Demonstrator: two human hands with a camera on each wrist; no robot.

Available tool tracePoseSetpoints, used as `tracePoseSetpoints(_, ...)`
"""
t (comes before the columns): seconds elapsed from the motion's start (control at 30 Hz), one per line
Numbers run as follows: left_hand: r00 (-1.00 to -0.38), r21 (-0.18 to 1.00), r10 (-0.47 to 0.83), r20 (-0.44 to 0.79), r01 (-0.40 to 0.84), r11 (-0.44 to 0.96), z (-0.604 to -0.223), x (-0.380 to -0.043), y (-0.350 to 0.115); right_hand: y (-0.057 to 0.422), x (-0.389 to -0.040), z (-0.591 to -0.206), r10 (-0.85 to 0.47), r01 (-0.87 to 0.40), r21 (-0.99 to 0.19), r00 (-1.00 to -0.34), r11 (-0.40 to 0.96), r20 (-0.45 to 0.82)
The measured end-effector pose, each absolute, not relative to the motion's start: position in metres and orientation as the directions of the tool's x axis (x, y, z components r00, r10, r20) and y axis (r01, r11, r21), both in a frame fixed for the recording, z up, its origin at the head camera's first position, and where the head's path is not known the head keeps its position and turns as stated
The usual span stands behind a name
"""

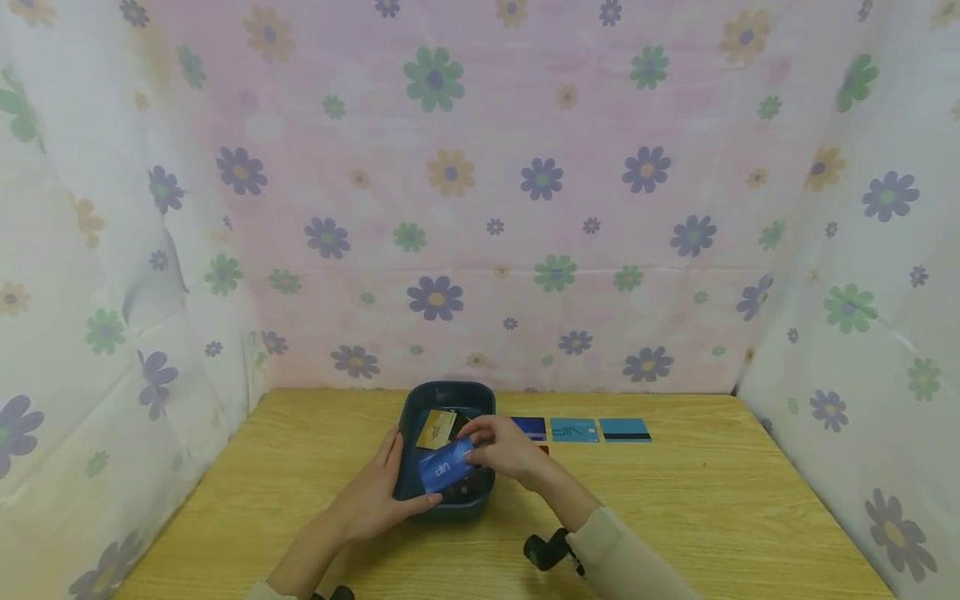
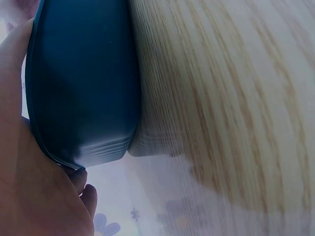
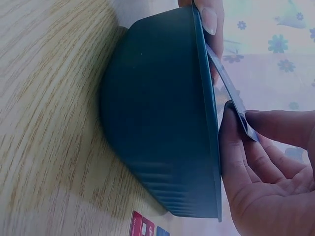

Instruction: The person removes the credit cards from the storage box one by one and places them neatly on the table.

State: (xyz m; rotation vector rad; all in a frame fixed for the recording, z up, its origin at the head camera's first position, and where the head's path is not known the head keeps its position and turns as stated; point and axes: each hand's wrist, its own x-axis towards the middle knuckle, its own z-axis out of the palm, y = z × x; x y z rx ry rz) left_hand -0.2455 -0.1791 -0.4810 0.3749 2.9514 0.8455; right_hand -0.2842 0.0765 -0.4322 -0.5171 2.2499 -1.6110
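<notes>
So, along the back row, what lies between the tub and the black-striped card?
Two cards show there in the head view: a dark blue card, partly behind the right hand, then a light blue card.

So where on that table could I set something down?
The table looks bare left of the bin and left arm, and right of the black-striped card and right sleeve. It's crowded around the bin, with left hand and right hand there, and beyond its right side, where cards lie.
</notes>
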Motion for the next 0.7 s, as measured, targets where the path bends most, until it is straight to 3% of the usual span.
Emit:
tracePoseSetpoints(0.3,-0.97,0.529,0.242,0.026,0.219,0.82,-0.479,-0.246,-0.178,0.087,-0.286,-0.435,-0.418,-0.087,-0.94,-0.906,0.329,-0.063)
tracePoseSetpoints(0.7,-0.972,0.527,0.233,0.01,0.203,0.825,-0.48,-0.246,-0.179,0.103,-0.291,-0.439,-0.409,-0.069,-0.964,-0.911,0.258,-0.044)
